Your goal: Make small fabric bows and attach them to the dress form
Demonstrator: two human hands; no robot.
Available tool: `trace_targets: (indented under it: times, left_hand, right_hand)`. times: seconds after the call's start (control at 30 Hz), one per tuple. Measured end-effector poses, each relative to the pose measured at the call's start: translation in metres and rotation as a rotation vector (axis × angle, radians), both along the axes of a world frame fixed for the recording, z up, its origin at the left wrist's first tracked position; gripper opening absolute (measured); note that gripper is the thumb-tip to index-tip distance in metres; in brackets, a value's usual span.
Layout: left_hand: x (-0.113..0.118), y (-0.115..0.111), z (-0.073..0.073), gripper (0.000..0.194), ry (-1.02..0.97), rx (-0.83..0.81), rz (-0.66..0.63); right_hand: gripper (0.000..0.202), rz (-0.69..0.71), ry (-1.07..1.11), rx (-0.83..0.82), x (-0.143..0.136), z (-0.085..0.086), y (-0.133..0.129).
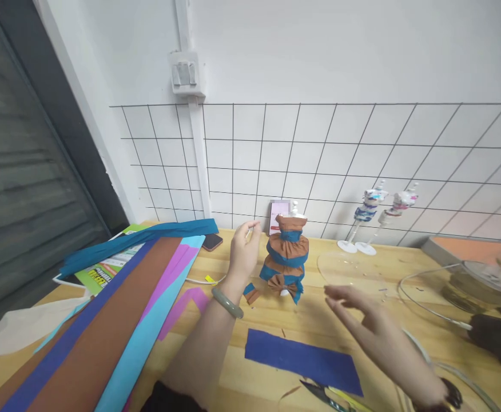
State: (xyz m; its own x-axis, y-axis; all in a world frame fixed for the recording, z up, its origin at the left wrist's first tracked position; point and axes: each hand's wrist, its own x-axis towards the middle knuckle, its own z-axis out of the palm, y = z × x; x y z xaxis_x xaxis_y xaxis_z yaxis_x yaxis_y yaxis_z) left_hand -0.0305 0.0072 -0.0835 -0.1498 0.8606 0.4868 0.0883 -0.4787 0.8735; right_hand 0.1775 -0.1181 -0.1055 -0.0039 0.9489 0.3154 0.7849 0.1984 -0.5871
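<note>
A small white doll mannequin (294,209) stands upright on the table, wrapped in a gathered dress (288,252) of brown and teal crepe paper with a brown bow near its hem. My left hand (245,252) is raised just left of the dress, apart from it, fingers loosely curved and holding nothing. To the right, my right hand (362,317) hovers with fingers stretched out, also free. A dark blue paper strip (304,359) lies flat in front of the mannequin. Scissors (323,393) rest at its near edge, partly out of view. A small brown-and-teal scrap (251,293) lies beside my left wrist.
Long crepe paper strips (113,309) in several colours cover the left side. A phone (275,220) leans on the wall behind the mannequin; another phone (211,242) lies flat. Two smaller dressed figures on stands (357,247) are at the back right. A cable (400,286) and tape roll (477,286) lie right.
</note>
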Motion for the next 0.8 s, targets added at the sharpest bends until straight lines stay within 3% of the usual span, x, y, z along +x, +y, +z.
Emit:
trace_targets:
  times: [0.2,0.43,0.67,0.8]
  left_hand:
    - [-0.005,-0.011,0.004,0.029,-0.010,0.019,0.058]
    - [-0.012,-0.052,-0.013,0.024,0.229,-0.044,0.030]
    - [-0.036,-0.103,-0.031,0.029,0.561,-0.136,-0.164]
    - [-0.050,-0.128,-0.038,0.058,0.690,-0.231,-0.314]
  right_hand:
    - [0.023,0.276,-0.187,-0.107,-0.004,-0.028,-0.025]
    - [0.019,0.272,-0.296,-0.183,-0.009,-0.033,-0.028]
    - [0.020,0.349,-0.257,-0.075,-0.013,-0.030,-0.035]
    - [0.021,0.384,-0.147,-0.082,-0.020,-0.024,-0.043]
